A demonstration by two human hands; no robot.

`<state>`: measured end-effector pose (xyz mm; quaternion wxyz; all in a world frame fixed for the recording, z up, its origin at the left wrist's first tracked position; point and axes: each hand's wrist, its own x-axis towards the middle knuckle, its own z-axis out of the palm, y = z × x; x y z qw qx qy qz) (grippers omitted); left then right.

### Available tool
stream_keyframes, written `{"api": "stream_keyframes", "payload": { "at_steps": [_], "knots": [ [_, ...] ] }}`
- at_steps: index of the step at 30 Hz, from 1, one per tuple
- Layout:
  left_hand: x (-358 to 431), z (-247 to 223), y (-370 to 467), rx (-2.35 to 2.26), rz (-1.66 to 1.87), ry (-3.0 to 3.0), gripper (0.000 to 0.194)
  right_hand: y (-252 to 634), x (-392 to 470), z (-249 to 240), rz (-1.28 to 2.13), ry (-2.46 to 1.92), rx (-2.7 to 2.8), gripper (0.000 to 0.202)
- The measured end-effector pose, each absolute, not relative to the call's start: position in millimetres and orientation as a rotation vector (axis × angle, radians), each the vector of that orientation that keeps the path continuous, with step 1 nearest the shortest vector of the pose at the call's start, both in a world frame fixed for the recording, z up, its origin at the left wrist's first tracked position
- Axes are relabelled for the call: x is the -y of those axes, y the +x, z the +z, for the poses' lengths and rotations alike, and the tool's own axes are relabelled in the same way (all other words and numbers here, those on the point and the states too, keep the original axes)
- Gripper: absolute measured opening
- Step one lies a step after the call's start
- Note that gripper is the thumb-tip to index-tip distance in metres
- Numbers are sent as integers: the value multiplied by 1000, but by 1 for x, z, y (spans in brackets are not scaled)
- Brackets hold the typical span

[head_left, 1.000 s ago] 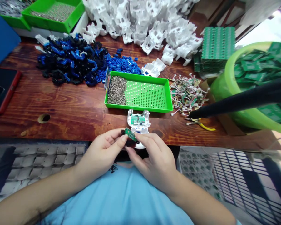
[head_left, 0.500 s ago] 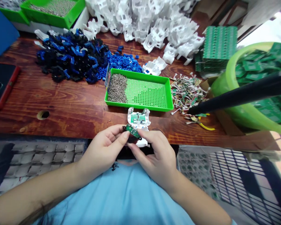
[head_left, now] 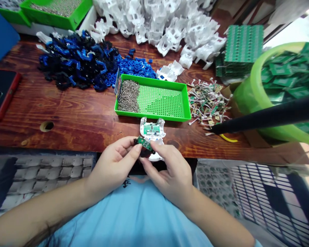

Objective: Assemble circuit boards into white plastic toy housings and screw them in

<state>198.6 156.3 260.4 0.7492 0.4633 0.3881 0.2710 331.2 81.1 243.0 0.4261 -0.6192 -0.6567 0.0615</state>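
At the near edge of the wooden worktop [head_left: 74,116], the left hand [head_left: 118,159] and the right hand [head_left: 170,166] gripped a little green board [head_left: 144,143] with black ends. The left thumb lay on top of it, and the right fingers pinched its other end. The board was up in the air, tilted, just in front of a white shell [head_left: 152,127] that had a green circuit inside. Behind the shell sat a green tray [head_left: 164,99] with lots of tiny screws [head_left: 128,97] at its left end. A messy heap of wires [head_left: 208,101] was just right of the tray. Black and blue bits [head_left: 77,63] lay in a big pile to the left, and a huge pile of white shells [head_left: 154,24] was at the back.
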Motion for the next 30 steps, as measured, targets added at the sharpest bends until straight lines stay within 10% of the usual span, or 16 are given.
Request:
{"api": "stream_keyframes", "payload": {
  "at_steps": [22, 30],
  "knots": [
    [-169, 258, 160, -369, 381, 1637, 70, 354, -74, 247, 274, -1326, 1960, 44],
    [-179, 250, 165, -940, 414, 1360, 24, 382, -85, 240, 99, -1620, 1841, 46]
  ]
}}
